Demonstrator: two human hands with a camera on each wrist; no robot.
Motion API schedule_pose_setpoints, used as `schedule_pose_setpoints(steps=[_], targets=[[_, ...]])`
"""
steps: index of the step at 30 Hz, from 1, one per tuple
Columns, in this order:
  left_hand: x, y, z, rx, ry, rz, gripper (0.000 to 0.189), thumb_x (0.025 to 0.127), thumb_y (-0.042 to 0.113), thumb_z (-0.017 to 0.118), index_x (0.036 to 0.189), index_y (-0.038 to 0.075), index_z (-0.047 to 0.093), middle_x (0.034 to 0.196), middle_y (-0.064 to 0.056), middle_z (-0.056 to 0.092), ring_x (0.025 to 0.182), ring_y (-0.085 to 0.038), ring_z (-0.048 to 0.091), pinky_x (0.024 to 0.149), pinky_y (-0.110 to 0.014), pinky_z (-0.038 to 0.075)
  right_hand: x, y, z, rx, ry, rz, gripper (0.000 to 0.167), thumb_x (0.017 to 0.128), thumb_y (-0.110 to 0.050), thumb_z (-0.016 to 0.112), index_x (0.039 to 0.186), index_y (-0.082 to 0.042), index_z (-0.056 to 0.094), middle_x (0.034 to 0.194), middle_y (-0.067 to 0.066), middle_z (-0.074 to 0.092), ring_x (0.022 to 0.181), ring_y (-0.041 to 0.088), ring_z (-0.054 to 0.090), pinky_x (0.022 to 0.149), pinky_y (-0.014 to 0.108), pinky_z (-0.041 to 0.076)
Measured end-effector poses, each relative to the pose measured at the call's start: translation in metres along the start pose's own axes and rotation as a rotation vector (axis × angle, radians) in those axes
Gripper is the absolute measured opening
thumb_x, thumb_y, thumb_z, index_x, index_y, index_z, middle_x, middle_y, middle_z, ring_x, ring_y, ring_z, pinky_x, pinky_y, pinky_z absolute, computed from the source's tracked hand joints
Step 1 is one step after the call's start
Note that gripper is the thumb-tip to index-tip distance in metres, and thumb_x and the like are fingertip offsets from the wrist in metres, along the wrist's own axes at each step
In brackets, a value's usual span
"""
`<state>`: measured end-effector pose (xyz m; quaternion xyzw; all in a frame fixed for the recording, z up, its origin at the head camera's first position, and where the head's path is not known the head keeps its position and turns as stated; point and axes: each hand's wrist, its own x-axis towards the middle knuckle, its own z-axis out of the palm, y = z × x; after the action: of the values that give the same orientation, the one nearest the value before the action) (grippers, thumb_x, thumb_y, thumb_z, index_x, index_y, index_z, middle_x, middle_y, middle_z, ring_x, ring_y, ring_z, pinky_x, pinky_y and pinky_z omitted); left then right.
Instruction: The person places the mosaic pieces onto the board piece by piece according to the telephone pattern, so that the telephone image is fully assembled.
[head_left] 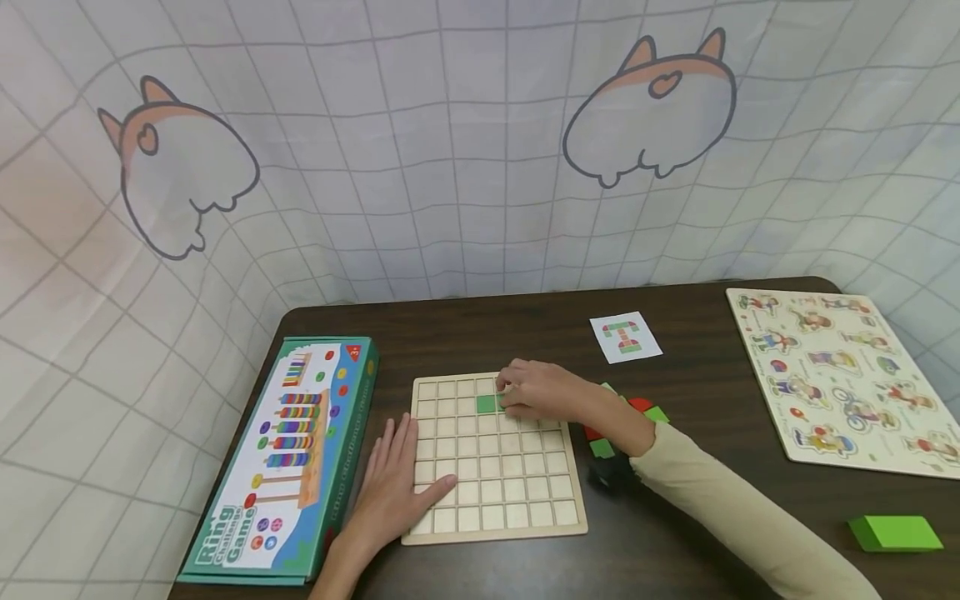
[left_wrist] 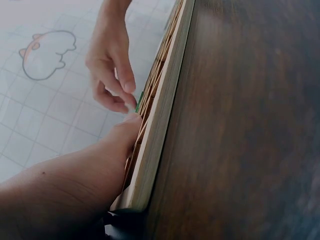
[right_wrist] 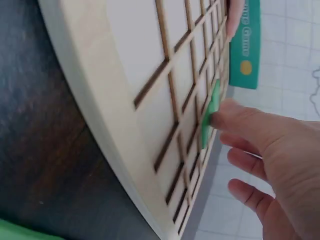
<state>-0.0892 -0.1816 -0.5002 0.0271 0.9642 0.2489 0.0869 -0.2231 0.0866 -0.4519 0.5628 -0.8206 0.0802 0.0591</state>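
A pale wooden grid board (head_left: pixel 467 490) lies on the dark table. One green square tile (head_left: pixel 486 404) sits in a cell of its second row from the far edge. My right hand (head_left: pixel 543 390) reaches over the board from the right, its fingers bent. Its thumb and fingertips pinch another green tile (right_wrist: pixel 206 131) in the neighbouring cell, partly hidden by the fingers. Along the board's left edge my left hand (head_left: pixel 390 475) rests with straight fingers, its thumb (left_wrist: pixel 131 125) lying over the board's surface.
Red and green pieces (head_left: pixel 602 448) lie partly under my right forearm. Beyond them is a pattern card (head_left: pixel 626 337). A Ring Challenge Game box (head_left: pixel 277 467) stands left. On the right are a picture puzzle board (head_left: pixel 840 375) and a green block (head_left: pixel 896 533). A white curtain (head_left: pixel 480 167) hangs behind.
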Motion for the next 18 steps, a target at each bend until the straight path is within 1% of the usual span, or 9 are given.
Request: schedule_pose_setpoints(steps=[2,5,7,10,14,18], targets=[[0.0,0.0,0.001,-0.003,0.001,0.001,0.11,0.082,0.074,0.053,0.157,0.01,0.006,0.165,-0.01,0.005,0.153,-0.032,-0.005,0.122,-0.056,0.003,-0.008,-0.002,-0.007,0.019,0.031,0.025,0.02,0.09,-0.022,0.069,0.107,-0.014,0.075,0.115,0.004,0.067,0.107,0.019,0.059,0.085,0.031,0.055],[-0.001,0.0,0.002,-0.007,0.006,0.008,0.11,0.082,0.074,0.054,0.157,0.009,0.006,0.165,-0.01,0.005,0.153,-0.032,-0.005,0.122,-0.056,0.003,-0.029,-0.001,-0.022,0.068,0.096,0.094,0.028,0.089,-0.021,0.07,0.116,-0.012,0.07,0.12,0.007,0.065,0.112,0.022,0.058,0.088,0.034,0.055],[-0.001,-0.001,0.002,-0.011,0.012,0.013,0.11,0.082,0.073,0.054,0.157,0.009,0.006,0.165,-0.009,0.005,0.153,-0.032,-0.005,0.122,-0.056,0.003,-0.046,0.002,-0.03,0.082,0.14,0.148,0.032,0.087,-0.019,0.072,0.118,-0.01,0.069,0.121,0.008,0.064,0.112,0.023,0.058,0.087,0.035,0.055],[-0.002,-0.002,0.001,-0.014,0.025,0.025,0.109,0.082,0.072,0.055,0.157,0.009,0.007,0.165,-0.01,0.006,0.153,-0.033,-0.003,0.122,-0.056,0.004,-0.072,0.005,-0.038,0.066,0.196,0.2,0.036,0.081,-0.016,0.077,0.116,-0.009,0.07,0.117,0.007,0.065,0.108,0.022,0.06,0.082,0.034,0.056],[-0.002,-0.003,0.0,-0.018,0.031,0.035,0.108,0.083,0.072,0.054,0.157,0.009,0.007,0.165,-0.01,0.007,0.153,-0.033,-0.003,0.122,-0.056,0.004,-0.102,0.005,-0.037,0.025,0.208,0.214,0.043,0.076,-0.014,0.081,0.117,-0.009,0.069,0.113,0.006,0.066,0.103,0.021,0.06,0.076,0.032,0.056],[-0.003,-0.003,0.0,-0.018,0.029,0.031,0.108,0.083,0.072,0.054,0.157,0.009,0.007,0.165,-0.009,0.006,0.153,-0.033,-0.003,0.122,-0.056,0.004,-0.123,0.004,-0.031,0.013,0.201,0.211,0.049,0.073,-0.013,0.083,0.119,-0.006,0.067,0.112,0.006,0.067,0.101,0.021,0.06,0.072,0.03,0.056]])
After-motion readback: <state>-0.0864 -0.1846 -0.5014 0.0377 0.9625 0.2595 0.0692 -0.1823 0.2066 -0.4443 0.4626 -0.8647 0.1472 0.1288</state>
